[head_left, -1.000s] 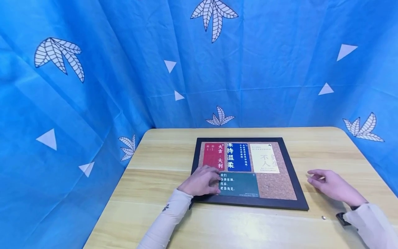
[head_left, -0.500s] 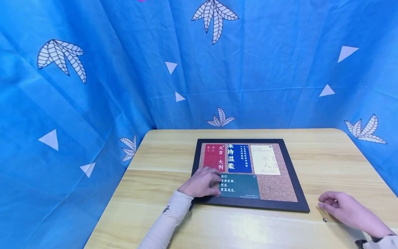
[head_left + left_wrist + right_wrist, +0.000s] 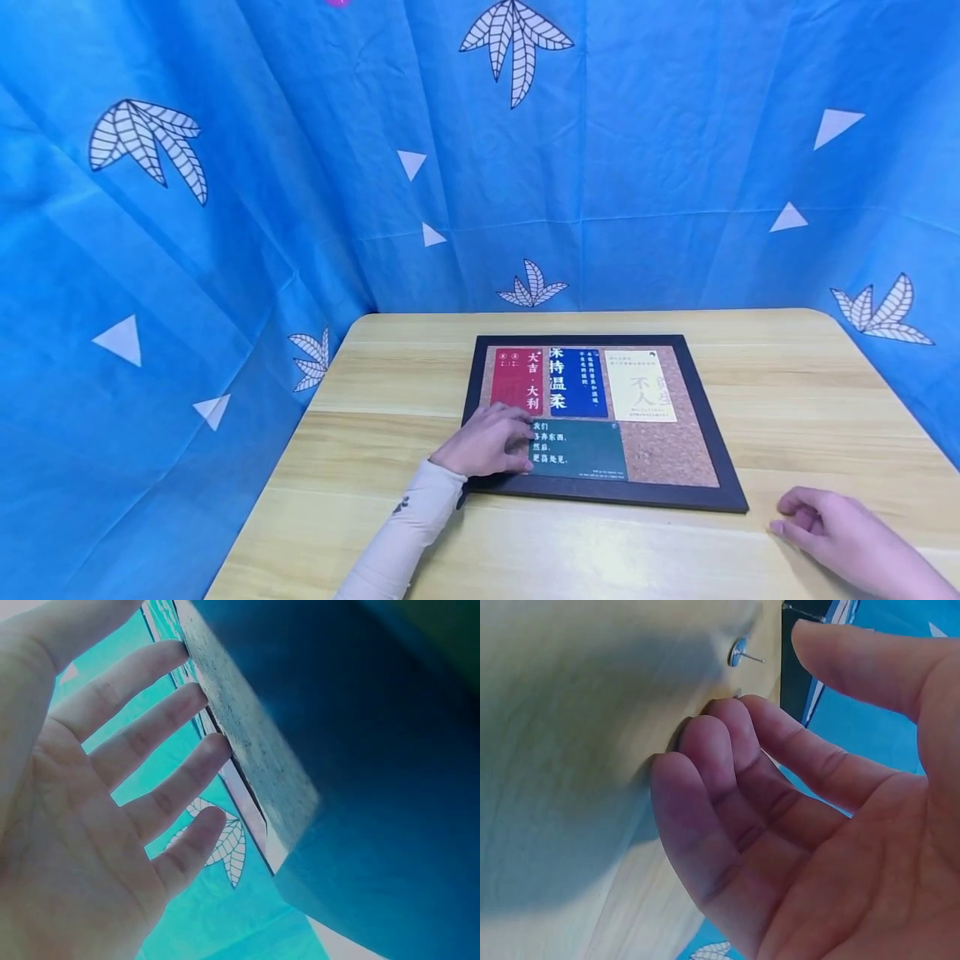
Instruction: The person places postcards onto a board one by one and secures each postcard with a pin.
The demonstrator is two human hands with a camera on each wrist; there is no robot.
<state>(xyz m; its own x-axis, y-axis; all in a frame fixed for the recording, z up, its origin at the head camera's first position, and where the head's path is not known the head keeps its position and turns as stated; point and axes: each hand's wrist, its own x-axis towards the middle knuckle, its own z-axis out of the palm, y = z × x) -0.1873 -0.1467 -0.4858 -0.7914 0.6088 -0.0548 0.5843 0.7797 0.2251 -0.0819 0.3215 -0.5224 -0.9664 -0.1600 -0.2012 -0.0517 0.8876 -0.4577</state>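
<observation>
My left hand (image 3: 487, 442) rests its fingertips on the left end of a green card (image 3: 581, 452) lying on a black-framed cork board (image 3: 671, 454). Those fingers are loosely bent and grip nothing in the left wrist view. Beyond the board's near right corner, my right hand (image 3: 840, 533) has its fingertips down on the table. A silver thumbtack (image 3: 739, 652) lies there with its pin sticking up, between the thumb and the fingertips but apart from both. In the head view the hand hides the tack.
A red card (image 3: 513, 385), a blue card (image 3: 576, 396) and a cream card (image 3: 641, 392) line the board's upper half. The board lies on a light wooden table (image 3: 375, 400). A blue patterned curtain (image 3: 637, 167) hangs behind and to the left.
My right hand has moved down and right, from beside the board's right edge to the thumbtack, which it now covers in the head view. My left hand has stayed on the card.
</observation>
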